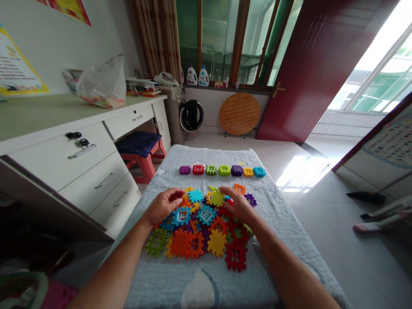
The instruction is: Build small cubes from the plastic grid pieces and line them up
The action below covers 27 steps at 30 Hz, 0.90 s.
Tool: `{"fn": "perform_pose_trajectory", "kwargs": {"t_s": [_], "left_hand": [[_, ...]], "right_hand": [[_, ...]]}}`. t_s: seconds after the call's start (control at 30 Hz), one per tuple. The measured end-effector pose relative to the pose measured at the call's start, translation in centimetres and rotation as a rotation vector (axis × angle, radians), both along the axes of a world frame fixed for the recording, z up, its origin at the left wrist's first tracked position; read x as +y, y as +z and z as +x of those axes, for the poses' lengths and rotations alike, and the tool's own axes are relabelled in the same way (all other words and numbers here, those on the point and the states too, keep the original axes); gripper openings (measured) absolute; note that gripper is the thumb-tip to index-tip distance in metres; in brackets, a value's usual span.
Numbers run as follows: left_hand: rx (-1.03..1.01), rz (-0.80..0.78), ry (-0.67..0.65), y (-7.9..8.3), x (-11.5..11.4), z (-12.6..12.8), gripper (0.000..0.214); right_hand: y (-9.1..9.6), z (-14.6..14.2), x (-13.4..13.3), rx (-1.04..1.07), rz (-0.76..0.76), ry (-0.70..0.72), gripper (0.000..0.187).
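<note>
A loose pile of plastic interlocking building tiles with notched edges lies on the cloth in front of me. My left hand (pixel 165 207) is at the pile's left side, fingers curved and thumb apart, beside a light blue window tile (pixel 182 216) and a plain light blue tile (pixel 195 195). Over the right side reaches my right hand (pixel 240 206), its fingers spread next to a yellow-green tile (pixel 216 198); no tile shows in its grip. Nearer to me lie an orange tile (pixel 180 243), a yellow tile (pixel 217 242), a red window tile (pixel 236 256) and a green window tile (pixel 156 242).
Beyond the pile, several assembled block cubes (pixel 224 170) stand in a row across the cloth-covered table (pixel 199 283). To the left are a white desk (pixel 96 171) and a stool (pixel 141 148). A washing machine (pixel 180 111) and a round wooden board (pixel 240 113) stand further back.
</note>
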<state>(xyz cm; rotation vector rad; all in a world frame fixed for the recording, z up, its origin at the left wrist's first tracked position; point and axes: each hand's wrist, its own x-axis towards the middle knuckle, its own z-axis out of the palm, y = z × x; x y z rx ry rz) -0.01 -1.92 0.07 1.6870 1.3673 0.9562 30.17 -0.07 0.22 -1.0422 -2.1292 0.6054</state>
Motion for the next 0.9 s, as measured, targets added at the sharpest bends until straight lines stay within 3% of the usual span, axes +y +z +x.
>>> {"fn": "perform_pose_trajectory", "kwargs": {"t_s": [0.3,0.5,0.63,0.9], "left_hand": [[0.208,0.135,0.075,-0.13,0.33,-0.44,0.033],[0.236,0.15,0.088,-0.06,0.27,-0.4,0.033],[0.238,0.147,0.089,0.03,0.17,-0.29,0.034],[0.248,0.171,0.086,0.56,0.01,0.03,0.033]], "right_hand": [[-0.39,0.25,0.36,-0.011,0.037,-0.069,0.046],[-0.47,0.35,0.46,-0.007,0.089,-0.088,0.05],[-0.49,0.4,0.46,-0.071,0.117,-0.127,0.042],[-1.02,-0.38,0.7,-0.181,0.117,-0.094,0.044]]}}
